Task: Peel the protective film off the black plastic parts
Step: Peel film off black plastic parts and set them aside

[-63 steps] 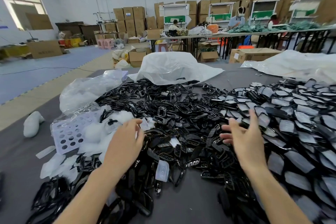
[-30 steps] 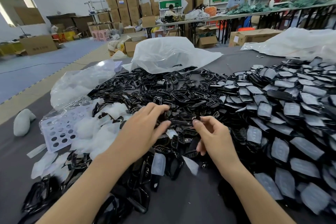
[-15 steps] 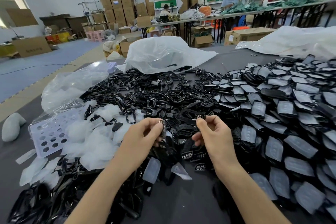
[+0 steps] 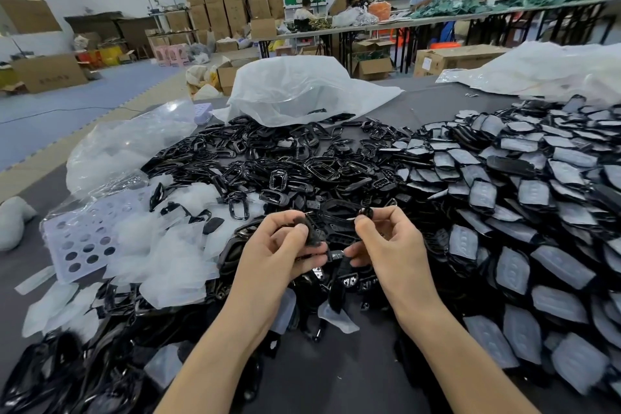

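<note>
The black part (image 4: 314, 233) is raised just over the middle of the pile (image 4: 285, 161), my left grip (image 4: 279, 255) curled round one end and my right grip (image 4: 393, 252) pinching the other. Both have drawn closer together than half a second back. Bare worktop (image 4: 353, 380) lies open between my forearms; peeled film (image 4: 174, 255) heaps left, covered parts (image 4: 510, 265) crowd right.

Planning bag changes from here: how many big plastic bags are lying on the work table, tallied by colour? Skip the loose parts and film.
White plastic bags: 2
Clear plastic bags: 1
Total: 3
</note>
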A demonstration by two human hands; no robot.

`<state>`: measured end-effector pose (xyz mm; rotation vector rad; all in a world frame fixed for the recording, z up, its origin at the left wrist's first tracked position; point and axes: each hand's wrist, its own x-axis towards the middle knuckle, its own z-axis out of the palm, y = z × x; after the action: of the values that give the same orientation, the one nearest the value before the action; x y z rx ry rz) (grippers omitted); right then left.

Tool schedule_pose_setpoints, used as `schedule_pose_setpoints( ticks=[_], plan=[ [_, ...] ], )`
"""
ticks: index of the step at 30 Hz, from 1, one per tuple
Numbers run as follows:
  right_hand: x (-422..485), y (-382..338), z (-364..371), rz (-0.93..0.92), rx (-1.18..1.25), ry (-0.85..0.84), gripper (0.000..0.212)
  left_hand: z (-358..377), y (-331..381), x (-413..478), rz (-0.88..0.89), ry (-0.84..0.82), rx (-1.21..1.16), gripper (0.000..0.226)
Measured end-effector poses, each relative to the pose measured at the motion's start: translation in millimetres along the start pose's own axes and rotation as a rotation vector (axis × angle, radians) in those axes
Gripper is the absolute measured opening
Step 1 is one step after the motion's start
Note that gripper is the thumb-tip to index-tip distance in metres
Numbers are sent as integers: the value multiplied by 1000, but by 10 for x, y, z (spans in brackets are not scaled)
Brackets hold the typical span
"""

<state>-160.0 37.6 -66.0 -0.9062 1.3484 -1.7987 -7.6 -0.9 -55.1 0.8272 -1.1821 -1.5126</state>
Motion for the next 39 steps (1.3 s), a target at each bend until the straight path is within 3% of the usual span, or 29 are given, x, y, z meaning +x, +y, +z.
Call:
schedule_pose_setpoints(
  ticks=[3, 7, 13, 21, 23, 27, 34, 39],
  plan=[
    [-9, 13, -4, -5, -25, -12, 5, -30, -22, -16, 77, -15, 154, 35],
    [-21, 41, -7, -14, -90, -82, 3, -37, -29, -23, 288, 51, 526, 29],
    [-70, 22, 29, -17, -75, -305, 6, -44, -17, -27, 252, 46, 415, 20],
    [-56, -31, -12, 7, -21, -370, 9, -66, 27, -39, 84, -120, 265, 22],
    [-60, -33, -8, 11, -13, -378, 9, -87, 42, -52, 112, -143, 356, 23],
    [-68, -35, -2, 6, -40, -374, 11, -68, 23, -65, 323, 2, 664, 26],
    [-61, -35, 18, -66, -145, -361, 17, -37, 14, -107, 336, 29, 633, 33],
    [-6, 1, -31, -111, -185, -172, 18, -183, 118, -153, 490, 21, 1068, 17]
  ],
)
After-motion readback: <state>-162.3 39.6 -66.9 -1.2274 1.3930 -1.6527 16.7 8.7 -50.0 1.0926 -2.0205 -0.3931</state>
